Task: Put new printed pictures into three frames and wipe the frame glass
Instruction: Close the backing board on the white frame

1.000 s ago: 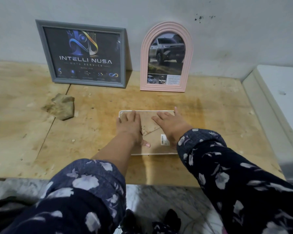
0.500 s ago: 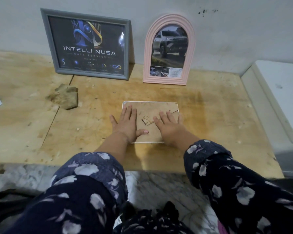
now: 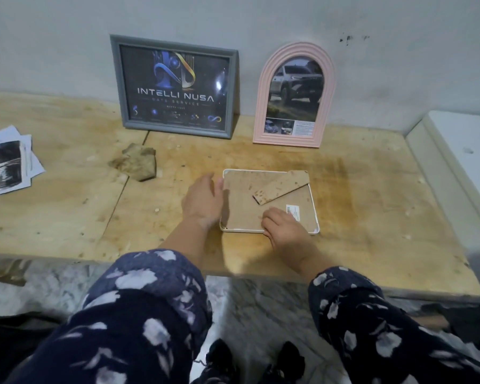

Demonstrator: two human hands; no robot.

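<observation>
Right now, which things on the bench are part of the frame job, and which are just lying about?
Part of the job:
white frame, face down, left hand at its edge, right hand on its backing
grey frame
pink arched frame
printed pictures
cloth

Lying about:
white appliance
crumbs

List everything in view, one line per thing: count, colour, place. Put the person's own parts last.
grey frame: 1, grey, upright against the wall, back left.
pink arched frame: 1, pink, upright against the wall, right of the grey frame.
white frame: 1, white rim, brown backing up, flat at table centre.
cloth: 1, tan, crumpled, left of the white frame.
printed sheets: a few, white with dark pictures, left table edge.
table: 1, stained wood.
white unit: 1, far right.
left hand: at the white frame's left edge.
right hand: on its near edge.
sleeves: 2, navy floral.
</observation>
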